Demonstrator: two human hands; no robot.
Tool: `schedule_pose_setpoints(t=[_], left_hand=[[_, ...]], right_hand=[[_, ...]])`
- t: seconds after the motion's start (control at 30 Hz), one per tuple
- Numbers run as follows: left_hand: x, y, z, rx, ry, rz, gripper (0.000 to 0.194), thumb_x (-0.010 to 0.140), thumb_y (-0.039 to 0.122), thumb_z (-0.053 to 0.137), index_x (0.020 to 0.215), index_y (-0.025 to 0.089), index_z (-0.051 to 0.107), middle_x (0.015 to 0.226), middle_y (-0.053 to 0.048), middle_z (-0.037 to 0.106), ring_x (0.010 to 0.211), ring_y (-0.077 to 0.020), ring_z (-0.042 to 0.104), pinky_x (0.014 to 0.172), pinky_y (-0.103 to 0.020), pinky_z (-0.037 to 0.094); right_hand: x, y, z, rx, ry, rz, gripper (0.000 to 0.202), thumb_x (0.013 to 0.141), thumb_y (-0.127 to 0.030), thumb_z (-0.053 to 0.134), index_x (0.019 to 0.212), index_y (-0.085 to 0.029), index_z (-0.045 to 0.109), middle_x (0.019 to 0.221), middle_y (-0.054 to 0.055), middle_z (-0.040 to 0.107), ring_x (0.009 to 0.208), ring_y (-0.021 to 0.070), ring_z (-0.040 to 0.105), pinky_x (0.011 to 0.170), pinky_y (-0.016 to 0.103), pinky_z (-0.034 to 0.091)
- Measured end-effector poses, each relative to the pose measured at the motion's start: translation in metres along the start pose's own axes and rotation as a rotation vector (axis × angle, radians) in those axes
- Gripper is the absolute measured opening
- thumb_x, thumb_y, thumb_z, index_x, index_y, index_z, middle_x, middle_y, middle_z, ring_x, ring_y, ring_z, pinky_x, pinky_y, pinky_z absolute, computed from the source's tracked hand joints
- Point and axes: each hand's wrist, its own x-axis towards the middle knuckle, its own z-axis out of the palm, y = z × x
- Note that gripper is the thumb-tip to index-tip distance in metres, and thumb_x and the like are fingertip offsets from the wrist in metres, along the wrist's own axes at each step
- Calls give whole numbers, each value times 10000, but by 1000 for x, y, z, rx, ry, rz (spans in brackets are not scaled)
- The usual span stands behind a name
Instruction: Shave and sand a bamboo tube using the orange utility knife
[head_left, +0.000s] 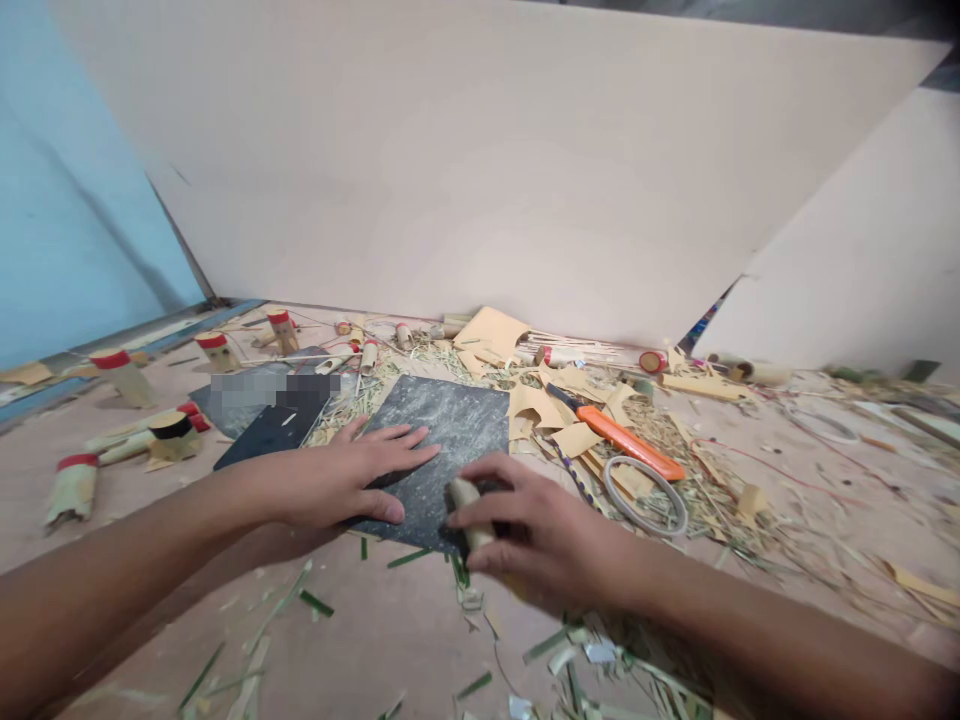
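Note:
A dark sheet of sandpaper, speckled with pale dust, lies on the work surface in front of me. My left hand rests flat on its left side, fingers spread. In the fingers of my right hand is a short piece of bamboo, held at the sheet's lower right part. Whether its underside touches the sheet is hidden. To the right of the sandpaper lie an orange-handled cutter knife and a pale ring, among torn yellowish paper.
Several bamboo pieces with red ends, such as one upright tube, stand at the left. A black phone-like slab lies beyond my left forearm. Green and straw-coloured shavings litter the surface. A pale panel rises behind.

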Motion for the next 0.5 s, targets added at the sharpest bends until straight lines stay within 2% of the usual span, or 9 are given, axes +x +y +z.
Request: schedule_pose_setpoints(t=[0.1,0.13,0.23,0.27,0.37,0.5], left_hand=[[0,1,-1,-9,-8,-15,721,1016,609,503,1651,374,255,1730,-49,132,1605,-351,91,1273,-619,32],[0,2,-1,-12,-15,-22,720,1016,608,503,1651,377,253,1732,-45,126,1605,-354,87,1271,-625,32],[0,3,-2,-23,-37,-33,716,1011,607,511,1646,382,267,1737,-31,122,1606,-359,72,1268,-635,22],[0,2,-2,-25,-39,-37,720,1009,610,515,1646,386,264,1739,-27,121,1606,-358,63,1266,-640,17],[1,1,-2,-17,-37,-43,737,1003,619,522,1648,402,239,1743,-20,113,1611,-347,34,1258,-653,0],[1,0,-2,-2,-41,-31,731,1013,616,505,1652,388,233,1744,-33,120,1614,-339,28,1252,-664,-6]], right_hand=[[2,-4,1,-49,168,128,193,986,-334,676,1114,-251,795,1335,126,576,1165,248,633,1008,421,555],[2,-4,2,-58,177,141,193,989,-323,671,1108,-242,799,1338,131,568,1161,246,634,1010,415,553],[1,-4,4,-33,-34,-1,333,968,-393,703,1281,-287,747,1433,113,516,1232,242,601,1074,395,513],[0,-3,5,-45,-19,-14,344,965,-407,705,1288,-293,745,1428,110,521,1243,248,594,1076,398,512],[0,1,4,-144,95,79,292,999,-359,658,1251,-259,766,1400,133,529,1230,257,600,1081,429,506],[0,2,3,-110,-46,-58,361,985,-410,674,1327,-305,727,1462,109,504,1313,258,547,1116,417,482]])
